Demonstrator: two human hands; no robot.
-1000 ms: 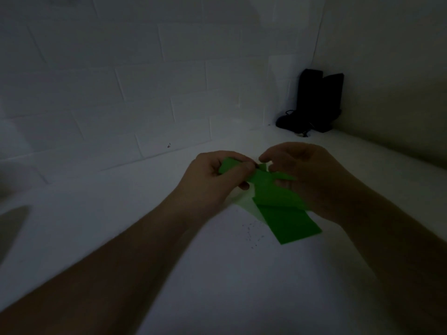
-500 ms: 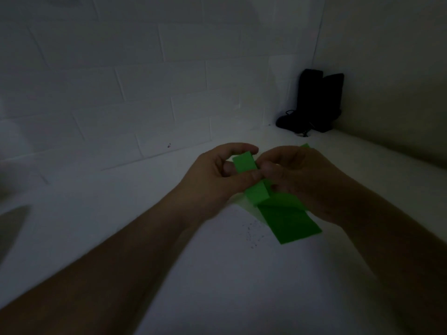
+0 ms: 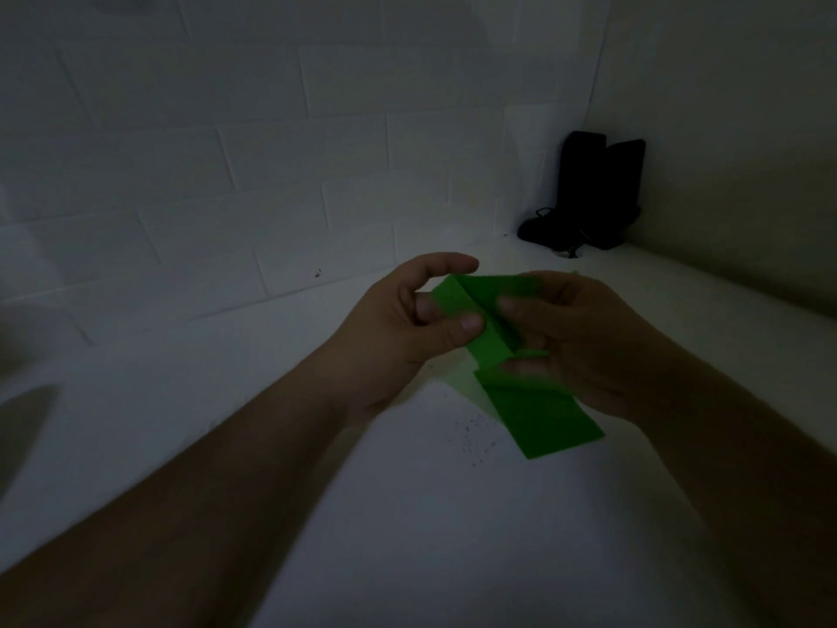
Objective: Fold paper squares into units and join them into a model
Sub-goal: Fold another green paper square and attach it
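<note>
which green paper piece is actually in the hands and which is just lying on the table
The folded green strip is held, pinched by the left hand and the right hand. The flat green piece lies on the white table, nearer the camera, partly under the right hand.

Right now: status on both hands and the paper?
Left hand and right hand both pinch the folded green paper, held above the white table. More green paper lies flat beneath. Nothing in the way.
</note>
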